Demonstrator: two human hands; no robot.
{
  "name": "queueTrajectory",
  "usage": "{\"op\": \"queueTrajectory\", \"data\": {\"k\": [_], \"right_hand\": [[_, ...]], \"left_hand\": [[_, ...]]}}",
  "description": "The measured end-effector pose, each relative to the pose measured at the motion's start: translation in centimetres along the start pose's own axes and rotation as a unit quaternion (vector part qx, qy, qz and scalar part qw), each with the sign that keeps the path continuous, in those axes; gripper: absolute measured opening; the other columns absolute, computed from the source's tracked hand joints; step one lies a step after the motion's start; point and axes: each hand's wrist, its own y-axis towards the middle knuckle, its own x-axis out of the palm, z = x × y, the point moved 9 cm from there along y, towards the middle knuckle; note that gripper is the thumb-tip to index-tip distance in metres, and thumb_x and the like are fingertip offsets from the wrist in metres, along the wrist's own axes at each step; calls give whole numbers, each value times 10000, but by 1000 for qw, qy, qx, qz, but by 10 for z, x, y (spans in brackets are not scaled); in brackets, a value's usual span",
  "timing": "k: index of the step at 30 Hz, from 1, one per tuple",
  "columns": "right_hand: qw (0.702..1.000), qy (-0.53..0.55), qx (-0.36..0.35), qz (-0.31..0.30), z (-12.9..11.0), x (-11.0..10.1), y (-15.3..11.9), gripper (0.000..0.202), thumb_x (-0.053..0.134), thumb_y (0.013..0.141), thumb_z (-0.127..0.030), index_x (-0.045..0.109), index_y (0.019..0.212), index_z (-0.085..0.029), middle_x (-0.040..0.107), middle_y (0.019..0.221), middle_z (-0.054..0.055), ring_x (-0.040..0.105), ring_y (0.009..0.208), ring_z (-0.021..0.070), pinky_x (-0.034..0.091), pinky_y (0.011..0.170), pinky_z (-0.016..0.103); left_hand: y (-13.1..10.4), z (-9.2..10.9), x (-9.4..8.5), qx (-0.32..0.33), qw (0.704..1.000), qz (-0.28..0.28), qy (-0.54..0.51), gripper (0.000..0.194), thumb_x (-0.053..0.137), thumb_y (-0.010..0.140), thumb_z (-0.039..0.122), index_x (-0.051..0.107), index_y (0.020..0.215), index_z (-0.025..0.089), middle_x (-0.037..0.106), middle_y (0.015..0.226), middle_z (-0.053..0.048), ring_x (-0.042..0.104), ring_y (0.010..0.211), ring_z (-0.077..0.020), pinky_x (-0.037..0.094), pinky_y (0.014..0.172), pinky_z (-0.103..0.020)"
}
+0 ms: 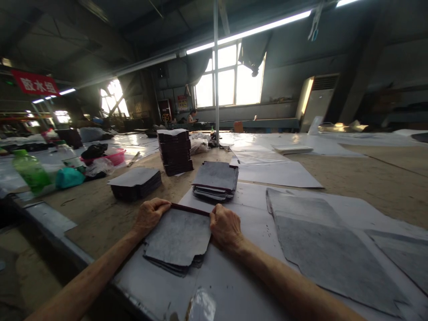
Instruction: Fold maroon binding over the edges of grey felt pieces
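Note:
A small stack of grey notched sheets (179, 236) lies on white paper near the table's front edge. Along the far edge of its top sheet runs a narrow dark strip (190, 209). My left hand (152, 216) pinches the left end of that strip, fingers closed. At the right end, my right hand (226, 224) is closed on the same edge, its fingertips partly hidden. Just beyond sits another pile of grey sheets (216, 176) with dark edges.
Behind stand a tall dark stack (174, 151) and a lower pile (134, 183). Large grey sheets (327, 245) lie at right. A green bottle (30, 171), teal item (69, 177) and pink basket (117, 157) are at left. A person (191, 117) sits far back.

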Motion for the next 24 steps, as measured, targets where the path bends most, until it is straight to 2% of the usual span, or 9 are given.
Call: {"op": "queueTrajectory", "data": {"k": [8, 13, 16, 21, 24], "right_hand": [[1000, -5, -20, 17, -1, 1, -5, 203, 480, 889, -299, 560, 928, -116, 585, 829, 20, 575, 728, 123, 488, 692, 314], [999, -2, -35, 27, -4, -1, -5, 189, 475, 892, -281, 556, 931, -115, 584, 839, 22, 572, 726, 121, 487, 688, 308], [999, 2, -43, 31, -5, -2, -6, 180, 476, 891, -273, 556, 924, -115, 581, 833, 20, 569, 717, 119, 485, 684, 305], [997, 10, -62, 37, -10, -5, -9, 169, 473, 891, -263, 554, 919, -118, 578, 864, 24, 564, 737, 123, 477, 699, 314], [997, 17, -61, 38, -10, -5, -9, 173, 473, 890, -270, 554, 925, -122, 575, 870, 25, 560, 742, 125, 473, 704, 318]], "left_hand": [[-12, 26, -18, 143, 986, 87, 21, 255, 524, 866, 362, 581, 826, 116, 586, 831, -31, 568, 781, -142, 480, 736, -322], [-12, 28, -21, 164, 979, 107, 51, 250, 528, 860, 361, 569, 809, 120, 568, 812, -26, 551, 783, -147, 460, 756, -339], [-7, 25, -19, 153, 982, 89, 59, 232, 535, 857, 346, 566, 814, 119, 565, 874, -38, 542, 842, -160, 446, 798, -362], [0, 21, -12, 120, 991, 20, 49, 202, 534, 863, 313, 573, 875, 115, 559, 1018, -65, 532, 955, -185, 436, 858, -397], [3, 18, -7, 86, 996, -14, 38, 209, 506, 883, 307, 567, 927, 112, 574, 996, -63, 558, 911, -174, 465, 818, -375]]}}
